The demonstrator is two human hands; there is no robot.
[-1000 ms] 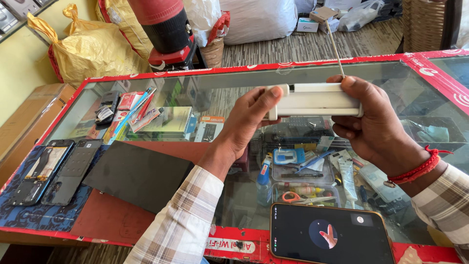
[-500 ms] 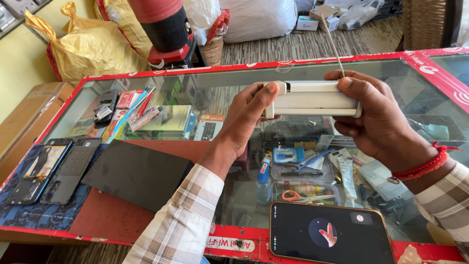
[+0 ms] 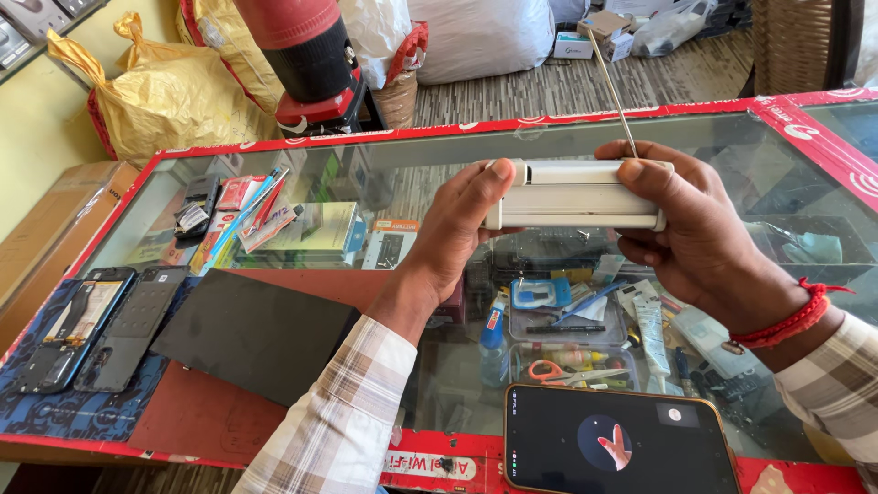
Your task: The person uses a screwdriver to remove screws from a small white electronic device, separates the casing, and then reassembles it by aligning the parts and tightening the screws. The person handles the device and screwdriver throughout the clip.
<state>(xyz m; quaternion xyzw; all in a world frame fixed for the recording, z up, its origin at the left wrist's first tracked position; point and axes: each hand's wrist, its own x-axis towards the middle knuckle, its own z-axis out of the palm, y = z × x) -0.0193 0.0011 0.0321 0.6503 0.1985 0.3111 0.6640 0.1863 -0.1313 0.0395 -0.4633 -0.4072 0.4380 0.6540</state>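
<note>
Both hands hold up a small white box-shaped device [image 3: 574, 195] with a thin metal antenna [image 3: 611, 80] rising from its right end. My left hand [image 3: 462, 229] grips its left end, thumb on top. My right hand [image 3: 688, 222] wraps the right end, index finger pressed on the top edge near the antenna's base. The device hovers above a glass-topped counter with a red frame [image 3: 585, 122].
A phone with a lit screen [image 3: 617, 443] lies at the counter's near edge. A black flat panel [image 3: 251, 334] and two opened phones [image 3: 87, 327] rest at the left. Under the glass lie tools, scissors [image 3: 558, 371] and boxes. Bags stand on the floor behind.
The device and both hands sit slightly lower and steadier; my right index finger has shifted onto the top edge by the antenna.
</note>
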